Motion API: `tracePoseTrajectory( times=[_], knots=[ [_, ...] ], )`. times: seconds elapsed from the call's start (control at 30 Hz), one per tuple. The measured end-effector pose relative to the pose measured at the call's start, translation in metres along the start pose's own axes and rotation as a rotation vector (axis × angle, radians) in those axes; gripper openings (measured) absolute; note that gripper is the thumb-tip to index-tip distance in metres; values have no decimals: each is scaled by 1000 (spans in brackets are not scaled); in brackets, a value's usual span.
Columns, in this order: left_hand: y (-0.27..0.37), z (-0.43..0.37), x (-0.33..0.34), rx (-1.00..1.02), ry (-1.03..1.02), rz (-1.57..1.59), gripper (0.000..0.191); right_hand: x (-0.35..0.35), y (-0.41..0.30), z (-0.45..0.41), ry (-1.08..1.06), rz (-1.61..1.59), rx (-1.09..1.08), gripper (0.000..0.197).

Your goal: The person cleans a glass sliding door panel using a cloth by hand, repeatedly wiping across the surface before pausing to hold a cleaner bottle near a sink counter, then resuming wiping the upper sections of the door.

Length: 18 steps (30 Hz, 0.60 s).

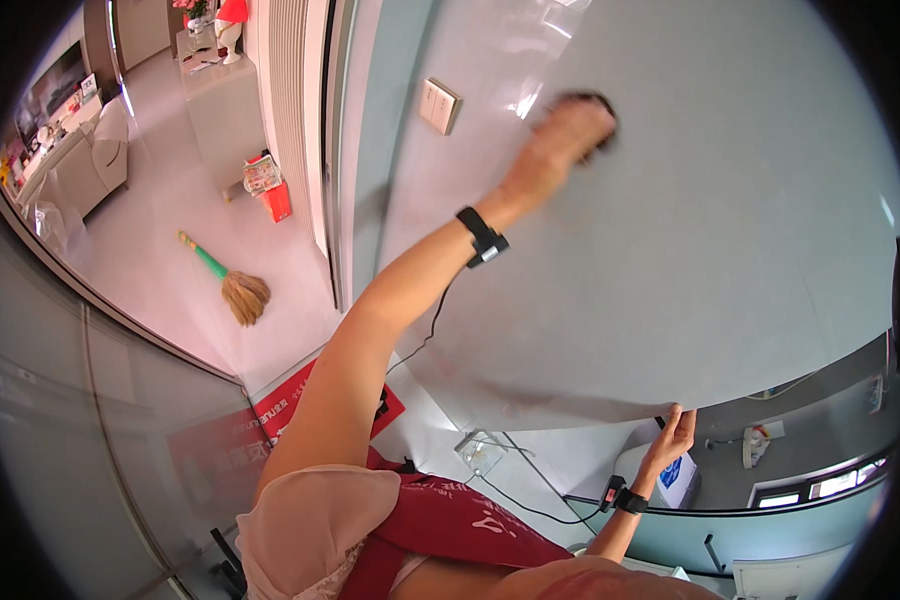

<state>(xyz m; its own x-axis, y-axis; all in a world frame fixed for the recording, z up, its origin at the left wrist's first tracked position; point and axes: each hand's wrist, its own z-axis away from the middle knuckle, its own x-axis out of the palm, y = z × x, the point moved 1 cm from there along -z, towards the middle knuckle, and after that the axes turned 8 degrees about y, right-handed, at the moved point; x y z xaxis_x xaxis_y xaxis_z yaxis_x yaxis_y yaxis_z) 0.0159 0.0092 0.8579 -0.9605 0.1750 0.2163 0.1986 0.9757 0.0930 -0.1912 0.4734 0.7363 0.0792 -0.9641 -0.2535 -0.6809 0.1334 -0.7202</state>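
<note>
A glossy pale grey wall (682,225) fills the upper right of the view. My left hand (562,142) is stretched up against it and is blurred. In that hand is a dark brown pad or cloth (596,101), pressed flat to the wall and mostly covered by my fingers; its exact kind cannot be told. A double light switch (441,105) sits on the wall to the left of this hand. Lower down, my right hand (671,442) grips the wall's lower curved-looking edge with its fingertips. Black bands with cables are strapped around both wrists.
A straw broom (244,292) with a green handle lies on the floor beyond the doorway. Near a cabinet stands a red box (276,201). A red mat (390,412) lies below me, with a clear container (481,451) beside it. Glass panels (37,420) flank the left side.
</note>
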Motion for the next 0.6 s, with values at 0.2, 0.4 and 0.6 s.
tracePoseTrajectory(
  times=[0.2, 0.4, 0.6],
  knots=[
    [-75, -53, -46, -125, 460, -430, 42, 0, 6, 3, 5, 0, 58, 46],
    [53, -32, 69, 135, 251, -40, 30, 8, -8, 7, 60, -29, -12, 35],
    [132, 89, 81, 242, -233, 198, 40, 2, 12, 3, 83, -148, 8, 33]
  ],
)
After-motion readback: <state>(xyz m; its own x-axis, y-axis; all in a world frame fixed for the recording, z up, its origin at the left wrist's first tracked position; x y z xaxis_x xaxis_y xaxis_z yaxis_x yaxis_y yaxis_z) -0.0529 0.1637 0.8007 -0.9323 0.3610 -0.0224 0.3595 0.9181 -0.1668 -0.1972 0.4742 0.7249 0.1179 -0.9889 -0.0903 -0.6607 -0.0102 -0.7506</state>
